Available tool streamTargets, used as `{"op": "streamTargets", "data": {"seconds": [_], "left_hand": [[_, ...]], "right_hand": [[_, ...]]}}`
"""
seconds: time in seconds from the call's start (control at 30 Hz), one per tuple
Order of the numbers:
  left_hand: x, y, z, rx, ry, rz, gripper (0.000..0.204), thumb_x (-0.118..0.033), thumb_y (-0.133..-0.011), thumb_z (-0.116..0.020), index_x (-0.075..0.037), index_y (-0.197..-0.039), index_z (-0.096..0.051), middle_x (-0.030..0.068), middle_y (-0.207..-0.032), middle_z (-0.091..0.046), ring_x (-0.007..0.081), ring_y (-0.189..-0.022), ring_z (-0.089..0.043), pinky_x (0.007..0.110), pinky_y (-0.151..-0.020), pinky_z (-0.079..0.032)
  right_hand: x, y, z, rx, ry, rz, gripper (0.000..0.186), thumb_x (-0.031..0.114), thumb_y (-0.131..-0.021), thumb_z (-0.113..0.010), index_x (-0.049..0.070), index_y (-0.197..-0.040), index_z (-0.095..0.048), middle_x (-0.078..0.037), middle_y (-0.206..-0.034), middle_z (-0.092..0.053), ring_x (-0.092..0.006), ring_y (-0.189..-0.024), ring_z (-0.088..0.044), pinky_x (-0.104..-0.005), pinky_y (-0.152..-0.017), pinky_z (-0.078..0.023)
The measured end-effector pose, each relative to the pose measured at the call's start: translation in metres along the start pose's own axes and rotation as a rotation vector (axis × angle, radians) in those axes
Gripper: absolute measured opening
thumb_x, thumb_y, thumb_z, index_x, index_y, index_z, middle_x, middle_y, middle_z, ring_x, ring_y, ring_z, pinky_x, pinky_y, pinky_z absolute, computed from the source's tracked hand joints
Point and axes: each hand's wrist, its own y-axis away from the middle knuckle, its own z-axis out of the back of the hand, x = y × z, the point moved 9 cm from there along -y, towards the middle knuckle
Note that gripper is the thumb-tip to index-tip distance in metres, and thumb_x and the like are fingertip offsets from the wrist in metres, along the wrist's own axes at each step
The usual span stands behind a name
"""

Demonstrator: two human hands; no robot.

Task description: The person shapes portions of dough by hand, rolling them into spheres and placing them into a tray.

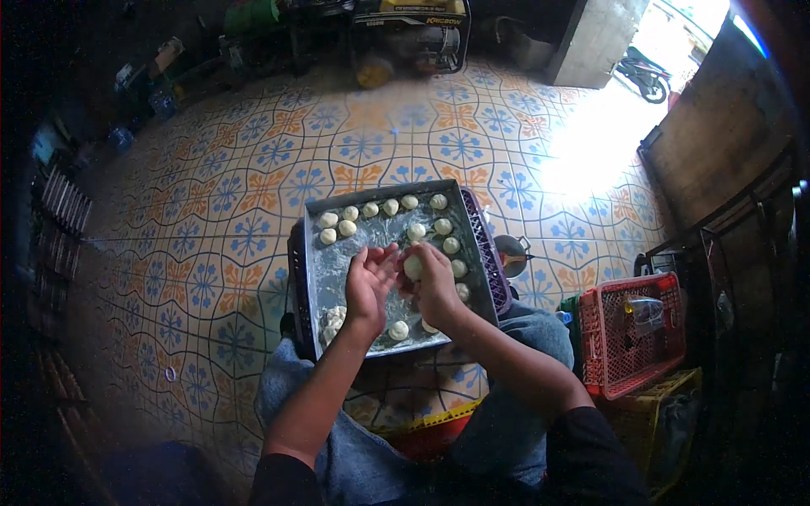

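A pale dough ball (413,268) sits in my right hand (437,282), whose fingers curl around it. Beside it, my left hand (368,291) is open, its palm turned toward the dough and its fingers loosely bent. Both hands are over a floured metal tray (327,278). Round dough balls (370,210) line the tray's far side, and others (451,245) run down its right side. A lumpy cluster of dough (335,320) lies at the near left, with a single ball (398,330) near the front edge. My right forearm partly covers another ball.
The tray rests on a purple plastic crate (487,253). Right of it, a metal pan (512,255) is on the patterned tile floor (236,202). Red (633,337) and yellow (654,430) crates stand at the right. A generator (413,38) is at the back, with a motorbike (645,74) beyond the doorway.
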Motion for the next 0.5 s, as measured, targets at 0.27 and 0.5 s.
{"op": "streamTargets", "data": {"seconds": [0.27,0.5], "left_hand": [[0.021,0.012,-0.011,0.067,0.382,0.308,0.061,-0.057,-0.105,-0.036,-0.003,-0.121,-0.058,0.0204,-0.123,-0.062,0.0333,-0.118,-0.061,0.049,-0.105,-0.048],[0.008,0.014,-0.006,0.084,0.354,0.113,0.051,-0.051,-0.104,-0.043,-0.007,-0.091,-0.066,0.0120,-0.091,-0.068,0.0253,-0.083,-0.067,0.043,-0.088,-0.055]], "right_hand": [[0.091,0.049,-0.059,0.184,0.980,0.997,0.050,0.027,-0.093,-0.063,0.006,-0.138,-0.055,-0.019,-0.131,-0.062,-0.0392,-0.133,-0.051,-0.0476,-0.110,-0.038],[0.014,-0.006,0.002,-0.037,0.306,0.202,0.045,0.046,-0.106,-0.039,0.012,-0.129,-0.058,-0.008,-0.127,-0.066,-0.0209,-0.121,-0.058,-0.0395,-0.100,-0.042]]}}
